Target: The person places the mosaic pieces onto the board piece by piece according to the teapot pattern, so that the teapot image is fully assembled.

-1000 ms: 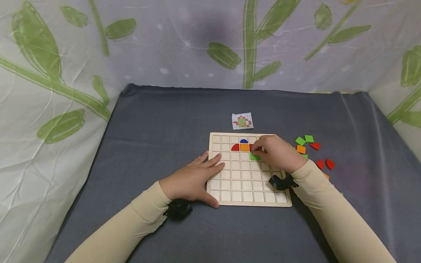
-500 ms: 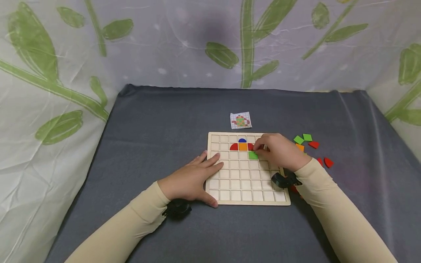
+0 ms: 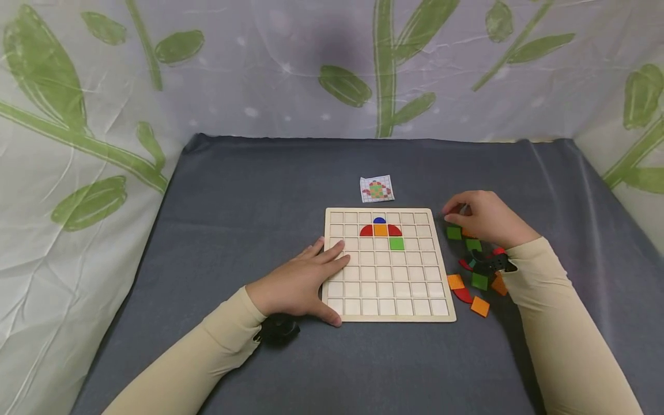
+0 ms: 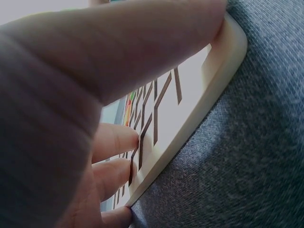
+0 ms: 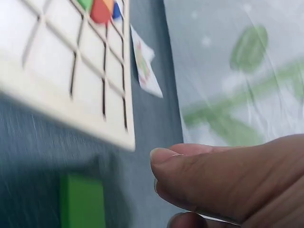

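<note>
Spread over the left edge of a wooden grid board [image 3: 389, 317], my left hand [image 3: 298, 282] rests with straight fingers; its thumb [image 4: 156, 38] lies at the near corner in the left wrist view. Near the board's top sit a blue half-round tile [image 3: 379, 220], an orange square [image 3: 381, 230] with a red quarter-round tile [image 3: 395, 230] on either side, and a green square tile [image 3: 396, 244] below. My right hand [image 3: 487, 218] is above the loose tiles to the right, thumb and fingers loosely bent, with nothing seen between them. A loose green square [image 3: 453, 233] lies just below its fingertips.
Beyond the board lies a small picture card [image 3: 377, 189] with a coloured grid pattern. Right of the board are scattered loose orange tiles [image 3: 479, 306], red tiles [image 3: 463, 295] and green tiles [image 3: 479, 281], partly hidden by my right wrist. Dark grey cloth [image 3: 259, 190] covers the table.
My right hand has left the red tile in the grid and moved right, over the loose tiles. The red and green tiles stay on the board. My left hand keeps its place.
</note>
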Tool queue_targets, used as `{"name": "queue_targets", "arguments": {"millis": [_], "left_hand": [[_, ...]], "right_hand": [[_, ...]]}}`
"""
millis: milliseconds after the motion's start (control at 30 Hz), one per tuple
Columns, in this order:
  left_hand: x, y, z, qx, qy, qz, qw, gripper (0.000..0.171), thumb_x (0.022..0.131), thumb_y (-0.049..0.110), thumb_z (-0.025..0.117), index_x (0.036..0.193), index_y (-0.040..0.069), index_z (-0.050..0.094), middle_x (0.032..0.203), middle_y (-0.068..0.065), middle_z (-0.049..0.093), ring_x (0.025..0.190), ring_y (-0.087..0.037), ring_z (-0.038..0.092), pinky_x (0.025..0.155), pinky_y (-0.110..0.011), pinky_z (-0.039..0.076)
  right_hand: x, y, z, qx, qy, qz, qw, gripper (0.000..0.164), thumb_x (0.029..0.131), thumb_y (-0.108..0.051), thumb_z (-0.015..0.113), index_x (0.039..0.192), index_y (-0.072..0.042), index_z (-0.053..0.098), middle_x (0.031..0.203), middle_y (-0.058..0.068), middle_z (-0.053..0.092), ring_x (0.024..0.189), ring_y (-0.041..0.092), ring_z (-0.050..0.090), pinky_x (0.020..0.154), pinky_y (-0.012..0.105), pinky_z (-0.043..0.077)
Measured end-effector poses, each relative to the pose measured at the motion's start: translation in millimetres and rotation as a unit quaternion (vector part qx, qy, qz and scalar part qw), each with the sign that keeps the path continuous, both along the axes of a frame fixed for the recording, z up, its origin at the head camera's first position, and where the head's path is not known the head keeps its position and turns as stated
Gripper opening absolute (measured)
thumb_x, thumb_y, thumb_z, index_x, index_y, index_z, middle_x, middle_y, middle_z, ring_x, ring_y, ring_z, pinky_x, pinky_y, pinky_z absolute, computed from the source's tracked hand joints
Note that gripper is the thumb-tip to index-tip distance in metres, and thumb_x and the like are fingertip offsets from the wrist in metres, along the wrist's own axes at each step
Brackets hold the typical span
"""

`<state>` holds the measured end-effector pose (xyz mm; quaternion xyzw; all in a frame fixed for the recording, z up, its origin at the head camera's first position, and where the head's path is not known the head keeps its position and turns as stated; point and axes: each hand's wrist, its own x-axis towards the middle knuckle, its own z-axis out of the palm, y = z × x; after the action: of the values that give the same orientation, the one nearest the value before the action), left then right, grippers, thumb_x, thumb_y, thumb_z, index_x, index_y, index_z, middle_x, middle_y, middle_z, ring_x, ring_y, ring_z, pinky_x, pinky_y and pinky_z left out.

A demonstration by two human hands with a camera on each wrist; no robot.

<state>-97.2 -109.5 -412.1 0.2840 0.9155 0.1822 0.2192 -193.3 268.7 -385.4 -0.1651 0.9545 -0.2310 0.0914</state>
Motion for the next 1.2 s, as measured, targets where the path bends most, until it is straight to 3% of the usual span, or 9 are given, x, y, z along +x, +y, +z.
{"name": "queue_targets", "arguments": {"millis": [133,300,667,900,1200], "left_hand": [[0.0,-1.0,0.6,0.004,0.001,-0.001,1.0,0.117,0.074,0.059,0.091,0.166,0.017,0.033,0.176,-0.003,0.013,0.162,-0.04,0.001,0.128,-0.057,0.019],[-0.1,-2.0,-0.3,0.004,0.002,0.0,1.0,0.117,0.074,0.059,0.091,0.166,0.017,0.033,0.176,-0.002,0.012,0.162,-0.039,0.001,0.128,-0.057,0.018],[-0.9,-1.8,-3.4,0.003,0.006,0.001,1.0,0.118,0.073,0.059,0.092,0.166,0.017,0.034,0.176,-0.002,0.013,0.162,-0.04,0.002,0.128,-0.056,0.019],[-0.4,-0.4,-3.5,0.002,0.004,0.003,1.0,0.117,0.073,0.059,0.092,0.166,0.018,0.034,0.176,-0.002,0.014,0.162,-0.041,0.003,0.127,-0.059,0.021],[-0.8,-0.3,-1.7,-0.001,-0.002,0.0,1.0,0.118,0.074,0.059,0.092,0.167,0.017,0.033,0.176,-0.002,0.012,0.162,-0.039,0.001,0.128,-0.057,0.02]], "right_hand": [[-7.3,17.4,-1.1,0.019,0.0,-0.02,1.0,0.023,0.101,-0.016,0.071,0.117,-0.001,0.076,0.109,0.019,0.073,0.082,0.027,0.062,0.067,0.039,0.053],[-14.2,31.7,-8.7,0.046,0.014,-0.02,0.999,0.025,0.099,-0.014,0.073,0.116,0.003,0.075,0.107,0.023,0.072,0.091,0.033,0.065,0.077,0.051,0.056],[-14.9,31.7,-15.7,0.061,0.0,-0.032,0.998,0.03,0.098,-0.015,0.074,0.119,0.007,0.072,0.107,0.027,0.071,0.095,0.038,0.066,0.082,0.056,0.055],[-12.8,27.6,-16.5,0.041,-0.009,-0.034,0.999,0.029,0.096,-0.016,0.077,0.116,0.005,0.071,0.101,0.021,0.07,0.089,0.033,0.063,0.077,0.049,0.054],[-5.8,15.8,-7.6,0.014,0.019,-0.02,1.0,0.016,0.097,-0.014,0.076,0.105,-0.002,0.071,0.095,0.014,0.071,0.077,0.025,0.061,0.066,0.037,0.051]]}}
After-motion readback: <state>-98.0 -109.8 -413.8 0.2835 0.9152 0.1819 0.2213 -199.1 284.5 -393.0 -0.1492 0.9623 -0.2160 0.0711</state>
